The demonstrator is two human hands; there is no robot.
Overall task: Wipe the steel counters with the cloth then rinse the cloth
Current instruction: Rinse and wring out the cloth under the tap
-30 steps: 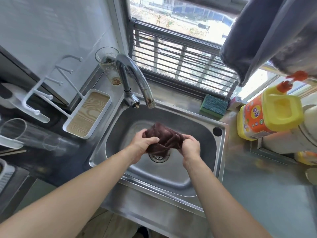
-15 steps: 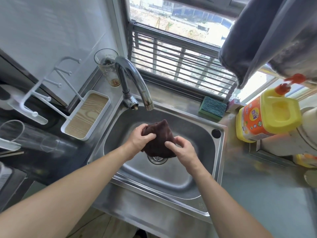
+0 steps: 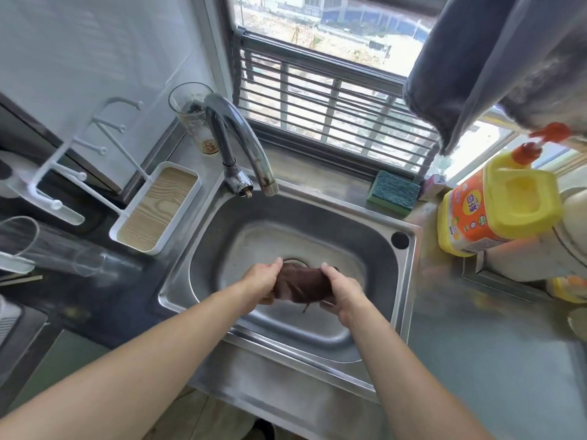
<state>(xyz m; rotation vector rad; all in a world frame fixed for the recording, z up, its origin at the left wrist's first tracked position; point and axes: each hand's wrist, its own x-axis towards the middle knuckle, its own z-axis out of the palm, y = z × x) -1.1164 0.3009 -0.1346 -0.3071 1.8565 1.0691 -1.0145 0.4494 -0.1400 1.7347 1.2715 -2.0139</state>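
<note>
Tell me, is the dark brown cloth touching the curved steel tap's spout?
Apart. The head view shows the dark brown cloth bunched between both hands low over the sink's drain, with bare sink basin visible between it and the curved steel tap's spout.

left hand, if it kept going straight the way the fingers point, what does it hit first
The left hand points away from the person over the sink, its grip closed on the cloth. Straight on, it would probably meet the sink's far wall below the tap; depth is hard to judge.
</note>
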